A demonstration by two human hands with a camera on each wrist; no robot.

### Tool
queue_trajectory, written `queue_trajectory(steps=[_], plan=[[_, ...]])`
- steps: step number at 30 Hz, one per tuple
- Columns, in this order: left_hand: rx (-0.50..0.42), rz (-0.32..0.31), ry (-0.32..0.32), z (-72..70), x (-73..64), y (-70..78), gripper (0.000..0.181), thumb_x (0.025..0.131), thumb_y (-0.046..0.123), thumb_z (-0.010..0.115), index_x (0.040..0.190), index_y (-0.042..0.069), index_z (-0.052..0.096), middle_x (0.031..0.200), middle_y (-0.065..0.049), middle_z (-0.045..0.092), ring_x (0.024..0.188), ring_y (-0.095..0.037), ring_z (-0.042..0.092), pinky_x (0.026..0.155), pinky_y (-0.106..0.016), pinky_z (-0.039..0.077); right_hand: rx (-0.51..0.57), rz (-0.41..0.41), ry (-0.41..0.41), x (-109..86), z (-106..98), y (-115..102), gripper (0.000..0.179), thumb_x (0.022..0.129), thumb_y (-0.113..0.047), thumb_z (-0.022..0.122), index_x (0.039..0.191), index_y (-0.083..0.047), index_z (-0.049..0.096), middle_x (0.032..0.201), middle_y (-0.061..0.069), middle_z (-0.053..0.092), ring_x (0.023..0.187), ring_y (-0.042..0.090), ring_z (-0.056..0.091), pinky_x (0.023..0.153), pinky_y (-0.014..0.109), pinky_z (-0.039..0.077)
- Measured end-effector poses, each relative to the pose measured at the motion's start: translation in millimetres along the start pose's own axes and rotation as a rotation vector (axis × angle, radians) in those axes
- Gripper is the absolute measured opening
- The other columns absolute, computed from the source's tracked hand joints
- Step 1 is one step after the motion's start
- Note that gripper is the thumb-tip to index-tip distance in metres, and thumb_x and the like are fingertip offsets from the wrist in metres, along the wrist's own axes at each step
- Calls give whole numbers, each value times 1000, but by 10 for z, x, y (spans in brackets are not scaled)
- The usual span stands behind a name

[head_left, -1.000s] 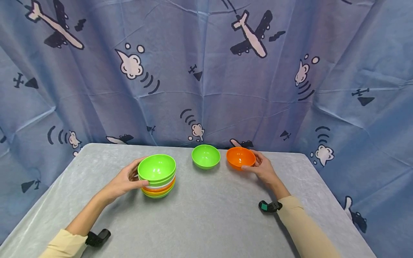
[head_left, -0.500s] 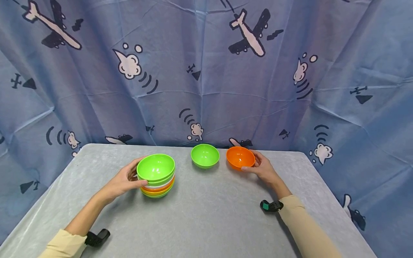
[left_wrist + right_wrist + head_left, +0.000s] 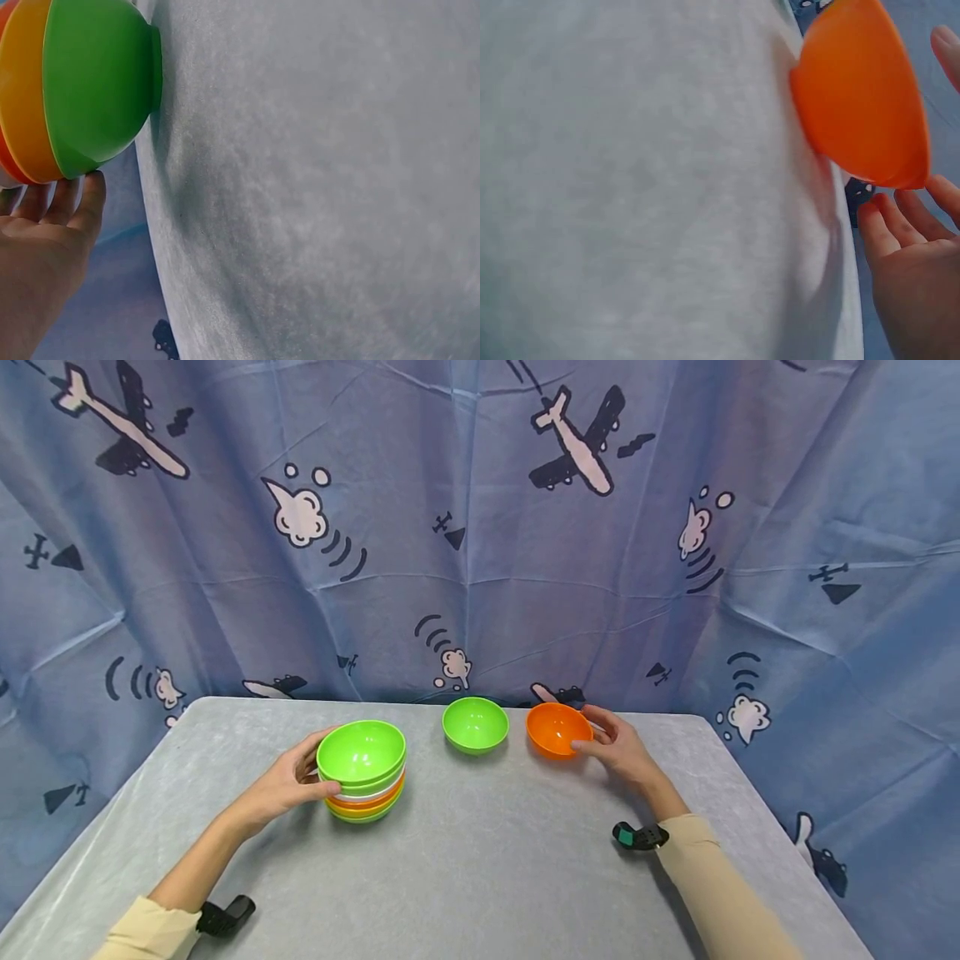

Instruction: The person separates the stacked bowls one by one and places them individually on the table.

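Observation:
A stack of nested bowls (image 3: 363,760), light green on top with white, orange, yellow and green rims below, stands upright at the left. My left hand (image 3: 281,785) holds its left side, thumb in front and fingers behind; in the left wrist view the fingertips (image 3: 94,180) are against the bowls. At the back right sits a single orange bowl (image 3: 557,731). My right hand (image 3: 622,752) is at its right side with thumb and fingers spread. In the right wrist view the thumb is apart from the orange bowl (image 3: 862,97), with the fingers close by its rim.
A lone light green bowl (image 3: 476,725) stands near the back edge, between the stack and the orange bowl. The grey cloth-covered table (image 3: 480,860) ends just behind the bowls, where a blue curtain (image 3: 375,527) with plane prints hangs.
My right hand has loosened from the orange bowl and drawn slightly to the right, its thumb coming off the rim. The left hand and the stack have stayed in place.

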State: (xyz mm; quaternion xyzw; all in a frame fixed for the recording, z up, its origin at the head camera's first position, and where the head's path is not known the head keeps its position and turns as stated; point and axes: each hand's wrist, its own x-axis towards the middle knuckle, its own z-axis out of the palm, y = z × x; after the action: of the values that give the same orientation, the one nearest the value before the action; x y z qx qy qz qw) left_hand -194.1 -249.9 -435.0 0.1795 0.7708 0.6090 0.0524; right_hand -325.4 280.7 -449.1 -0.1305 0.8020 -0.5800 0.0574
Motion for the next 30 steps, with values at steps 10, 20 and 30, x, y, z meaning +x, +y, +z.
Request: queue_trajectory(steps=[10, 20, 30], plan=[[4, -11, -6, -5, -5, -11, 78, 94, 10, 72, 158, 1, 27, 152, -23, 40, 135, -43, 41, 105, -42, 41, -30, -90, 65, 35, 18, -175, 65, 94, -14, 76, 148, 4, 44, 151, 22, 43, 141, 36, 39, 110, 37, 34], [-6, -30, -15, 9, -17, 3, 76, 95, 10, 70, 157, 0, 27, 152, -23, 40, 136, -42, 40, 103, -31, 41, -4, -197, 110, 61, 123, -333, 56, 93, -12, 78, 141, 5, 54, 143, 21, 53, 136, 38, 45, 108, 35, 37], [-24, -14, -22, 17, -22, 26, 76, 95, 11, 70, 157, -1, 27, 151, -24, 40, 136, -43, 40, 100, -25, 42, 79, -273, 47, 129, 308, -507, 48, 92, -1, 75, 135, 8, 58, 134, 24, 59, 127, 46, 51, 97, 27, 48]])
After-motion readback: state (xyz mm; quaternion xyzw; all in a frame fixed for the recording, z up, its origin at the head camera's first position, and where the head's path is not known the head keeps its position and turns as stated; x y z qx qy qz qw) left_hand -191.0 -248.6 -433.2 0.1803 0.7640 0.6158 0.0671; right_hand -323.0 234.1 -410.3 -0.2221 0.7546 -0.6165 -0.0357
